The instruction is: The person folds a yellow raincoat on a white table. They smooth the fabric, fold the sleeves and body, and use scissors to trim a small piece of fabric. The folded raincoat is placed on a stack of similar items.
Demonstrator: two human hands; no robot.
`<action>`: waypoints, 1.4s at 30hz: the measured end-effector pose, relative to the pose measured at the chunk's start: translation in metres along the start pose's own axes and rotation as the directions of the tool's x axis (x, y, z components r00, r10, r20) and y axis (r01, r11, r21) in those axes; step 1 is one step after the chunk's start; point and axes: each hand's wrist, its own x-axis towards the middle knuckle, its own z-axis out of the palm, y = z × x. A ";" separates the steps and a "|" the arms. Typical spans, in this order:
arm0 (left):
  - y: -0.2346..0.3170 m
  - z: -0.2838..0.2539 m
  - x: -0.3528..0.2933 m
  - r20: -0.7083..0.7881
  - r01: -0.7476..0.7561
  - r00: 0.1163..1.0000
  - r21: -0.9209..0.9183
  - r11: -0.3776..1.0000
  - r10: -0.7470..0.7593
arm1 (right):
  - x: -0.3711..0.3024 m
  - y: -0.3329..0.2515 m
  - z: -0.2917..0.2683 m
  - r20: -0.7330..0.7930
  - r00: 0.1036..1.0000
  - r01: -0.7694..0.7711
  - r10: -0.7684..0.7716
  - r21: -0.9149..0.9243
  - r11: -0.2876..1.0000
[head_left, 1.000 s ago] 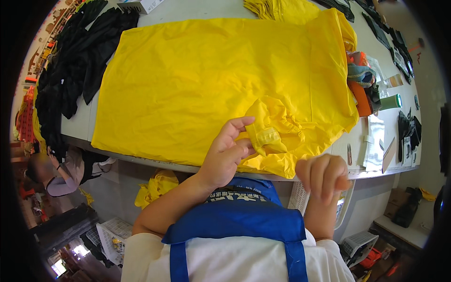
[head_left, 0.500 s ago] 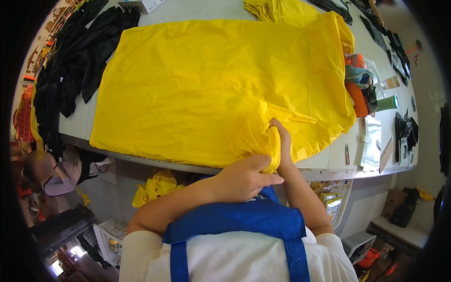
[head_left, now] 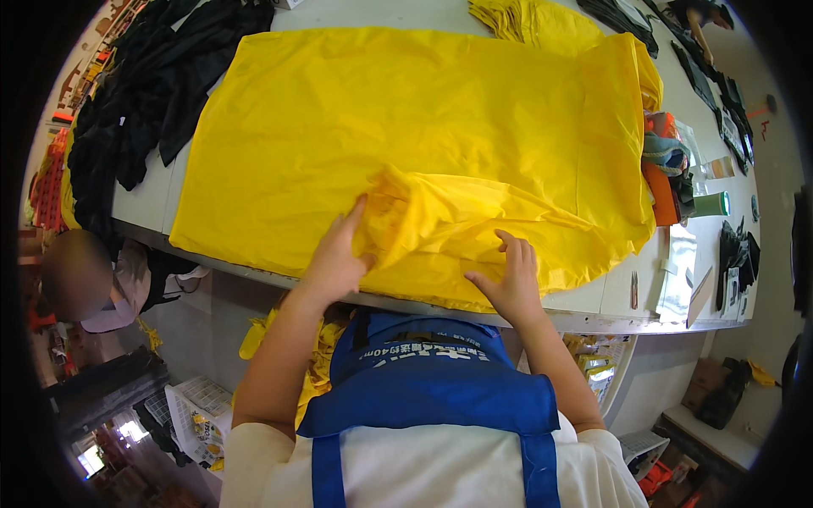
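A large, thin yellow sheet-like fabric piece (head_left: pixel 339 110) is spread across the table, and a loose fold of it stands up in a bunch near the front edge. At the left end of this bunch is my left hand (head_left: pixel 334 262), its fingers and thumb apart, with the fingertips against the fabric; no firm grip shows. My right hand (head_left: pixel 517 284) is open above the front part of the fabric, thumb and fingers spread, nothing between them. Which layer of fabric the left fingertips touch is hidden by the folds.
Black garments (head_left: pixel 144 102) heap at the left of the white table (head_left: pixel 614 288). Folded yellow fabric (head_left: pixel 538 25) lies at the back. Along the right are a green cylinder (head_left: pixel 711 204), an orange item (head_left: pixel 659 195) and black pieces (head_left: pixel 735 262). Another person (head_left: pixel 127 284) is beyond the table at left.
My hands were close together, gripping a bunch of the yellow fabric at the front edge. They have let go and parted; the left moved left and forward, and the bunch now lies further left.
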 end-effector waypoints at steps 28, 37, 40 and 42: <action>-0.143 -0.100 0.123 -0.306 -0.156 0.935 0.092 0.983 0.177 | -0.049 0.090 -0.031 0.598 0.801 0.128 0.008 -0.184 0.975; -0.184 -0.030 0.060 -0.446 0.057 0.892 0.261 0.964 0.068 | 0.006 0.212 -0.016 -0.100 0.852 -0.463 0.514 -0.601 0.652; -0.176 -0.027 0.061 -0.504 0.130 0.864 0.257 0.958 0.018 | -0.002 0.231 -0.017 -0.149 0.879 -0.457 0.453 -0.529 0.715; -0.206 -0.049 0.050 -0.754 0.229 0.657 0.209 0.951 0.008 | -0.024 0.221 -0.034 -0.216 0.942 -0.325 0.256 -0.402 0.856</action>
